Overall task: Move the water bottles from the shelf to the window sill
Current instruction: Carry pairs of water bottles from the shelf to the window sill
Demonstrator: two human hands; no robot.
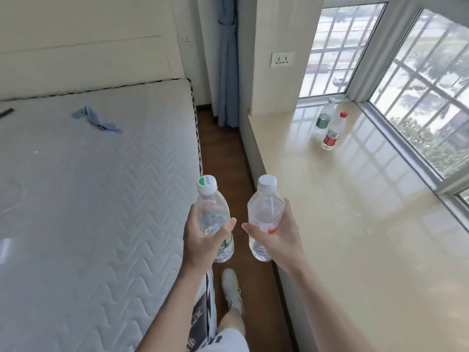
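My left hand (203, 240) grips a clear water bottle with a green-and-white cap (212, 207), held upright over the narrow floor strip. Beside it, my right hand (278, 237) holds a second clear bottle with a white cap and red label (264, 209). Both bottles hang just left of the cream window sill (355, 212). Two more bottles stand at the sill's far end: a red-capped, red-labelled one (333, 130) and a green-labelled one (324, 118) behind it. No shelf is in view.
A bare white mattress (88, 186) fills the left, with a blue cloth (95, 119) lying on it. A brown floor aisle (228, 158) runs between bed and sill. Barred windows (418, 92) border the sill; a blue curtain (228, 72) hangs ahead. My white shoe (232, 288) is below.
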